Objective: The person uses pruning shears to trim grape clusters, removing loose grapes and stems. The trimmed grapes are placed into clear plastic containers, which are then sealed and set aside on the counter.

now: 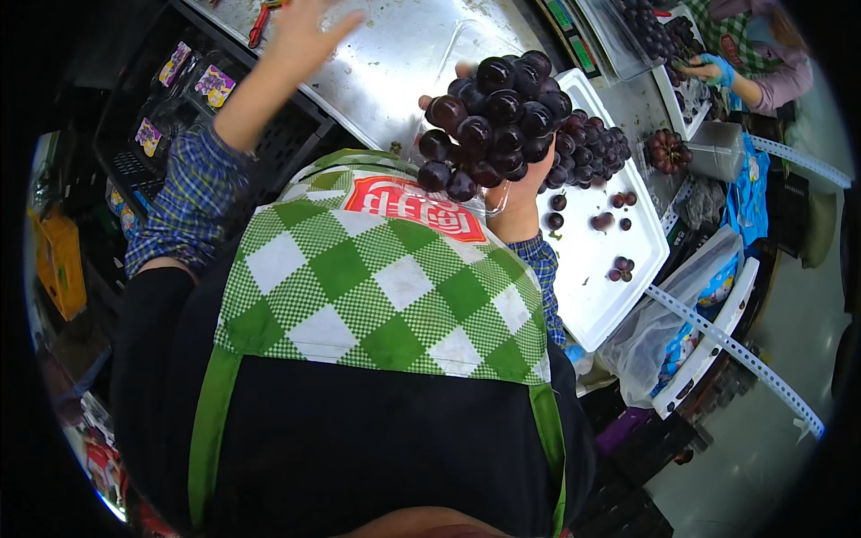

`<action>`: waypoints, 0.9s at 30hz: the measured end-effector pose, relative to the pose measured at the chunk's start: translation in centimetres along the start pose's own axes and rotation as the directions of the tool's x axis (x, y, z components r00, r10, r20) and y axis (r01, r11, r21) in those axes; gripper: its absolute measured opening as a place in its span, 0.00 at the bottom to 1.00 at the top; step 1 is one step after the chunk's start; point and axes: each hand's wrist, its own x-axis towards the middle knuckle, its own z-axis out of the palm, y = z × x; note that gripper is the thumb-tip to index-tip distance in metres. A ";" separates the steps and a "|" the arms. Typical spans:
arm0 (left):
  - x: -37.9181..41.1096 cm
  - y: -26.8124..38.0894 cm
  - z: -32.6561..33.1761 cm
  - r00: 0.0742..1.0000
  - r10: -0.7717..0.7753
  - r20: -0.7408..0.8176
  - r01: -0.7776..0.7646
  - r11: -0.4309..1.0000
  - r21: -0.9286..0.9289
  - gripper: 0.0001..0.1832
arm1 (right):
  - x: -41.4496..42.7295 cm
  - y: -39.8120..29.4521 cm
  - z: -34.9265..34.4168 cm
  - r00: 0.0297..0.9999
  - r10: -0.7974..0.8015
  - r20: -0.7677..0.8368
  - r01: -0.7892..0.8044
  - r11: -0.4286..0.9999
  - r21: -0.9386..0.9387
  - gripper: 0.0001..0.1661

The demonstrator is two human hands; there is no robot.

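Note:
A large bunch of dark purple grapes rests in my right hand, whose fingertips show at the bunch's far side. Behind and below the bunch is a clear plastic container, partly hidden by the fruit. My left hand is raised over the metal tabletop, blurred, fingers apart and holding nothing. Close to it lies a red-handled hand tool, cut off by the top of the view. To the right of my right hand, a white foam tray carries another grape bunch and several loose grapes.
At left, a black plastic crate holds clear packs with purple-yellow labels. Scales with green displays stand at the back. A co-worker's blue-gloved hand is top right, near more grapes. A perforated metal strip and plastic bags sit at right.

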 end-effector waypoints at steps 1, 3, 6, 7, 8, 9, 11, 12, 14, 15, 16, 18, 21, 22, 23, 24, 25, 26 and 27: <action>0.5 -3.2 -0.3 0.996 -0.093 -0.014 0.093 0.958 0.270 0.38 | 0.0 0.0 -0.2 1.000 0.000 0.028 0.000 1.000 0.001 0.36; 0.6 -7.4 0.6 0.960 -0.246 -0.137 0.281 0.801 0.529 0.44 | -0.2 -0.1 0.0 0.995 -0.041 0.087 0.039 0.999 0.022 0.37; 0.0 -11.5 2.1 0.900 -0.437 0.000 0.362 0.746 0.559 0.47 | -0.1 -0.2 0.7 0.984 -0.128 0.124 0.117 0.989 0.093 0.37; 0.1 -11.6 2.3 0.893 -0.450 0.006 0.368 0.737 0.567 0.46 | -0.2 -0.3 0.3 0.984 -0.140 0.110 0.132 0.988 0.078 0.37; 0.2 -11.5 2.3 0.886 -0.463 0.011 0.373 0.728 0.576 0.45 | -0.4 -0.5 -0.3 0.983 -0.153 0.097 0.147 0.987 0.063 0.36; 0.1 -11.3 2.2 0.877 -0.480 0.015 0.383 0.718 0.582 0.45 | -0.5 -0.7 -0.7 0.983 -0.161 0.084 0.158 0.987 0.044 0.36; 0.7 -10.7 1.1 0.885 -0.466 0.022 0.342 0.679 0.650 0.44 | -0.9 -0.9 -0.3 0.974 -0.227 -0.005 0.227 0.973 0.032 0.34; 0.3 -10.9 0.6 0.882 -0.470 0.012 0.337 0.650 0.681 0.44 | -1.0 -1.1 -0.7 0.974 -0.224 0.016 0.224 0.975 0.007 0.33; -0.2 -13.1 0.2 0.895 -0.418 -0.158 0.422 0.675 0.605 0.45 | -1.5 -1.4 -0.6 0.976 -0.214 0.027 0.214 0.977 0.012 0.32; 0.3 -13.8 0.5 0.895 -0.381 -0.233 0.444 0.700 0.559 0.46 | -1.8 -1.6 -0.5 0.976 -0.217 0.037 0.217 0.976 -0.006 0.33; 1.0 -14.2 0.8 0.838 -0.511 -0.193 0.538 0.711 0.452 0.49 | -1.8 -1.7 -1.0 0.976 -0.211 0.052 0.212 0.977 -0.026 0.33; 2.9 -15.3 1.4 0.826 -0.560 -0.064 0.517 0.707 0.482 0.51 | -2.0 -1.9 -1.2 0.973 -0.230 0.022 0.231 0.971 -0.059 0.33; 3.3 -9.4 0.8 0.849 -0.528 -0.006 0.440 0.700 0.562 0.52 | -2.5 -1.6 -1.3 0.959 -0.273 -0.081 0.269 0.962 -0.056 0.33; 3.2 -8.7 1.0 0.863 -0.505 0.002 0.395 0.677 0.621 0.52 | -2.8 -1.6 -1.2 0.962 -0.255 -0.093 0.253 0.967 -0.032 0.33; 3.1 -8.5 1.2 0.877 -0.480 0.015 0.345 0.652 0.676 0.51 | -3.1 -1.7 -1.1 0.965 -0.241 -0.106 0.241 0.970 -0.007 0.33; 3.2 -10.3 1.9 0.886 -0.463 0.002 0.347 0.667 0.660 0.49 | -3.5 -1.8 -0.7 0.966 -0.241 -0.098 0.241 0.970 -0.009 0.33; 3.9 -9.9 1.5 0.862 -0.506 0.044 0.359 0.669 0.651 0.45 | -3.9 -1.8 -0.6 0.962 -0.254 -0.097 0.255 0.967 -0.004 0.32; 4.8 -12.3 2.3 0.874 -0.482 0.062 0.343 0.703 0.623 0.41 | -4.3 -1.8 -0.6 0.958 -0.269 -0.097 0.270 0.963 0.002 0.32; 5.4 -15.7 3.0 0.886 -0.456 0.082 0.326 0.739 0.589 0.37 | -4.6 -2.0 -1.0 0.951 -0.285 -0.120 0.286 0.958 -0.006 0.32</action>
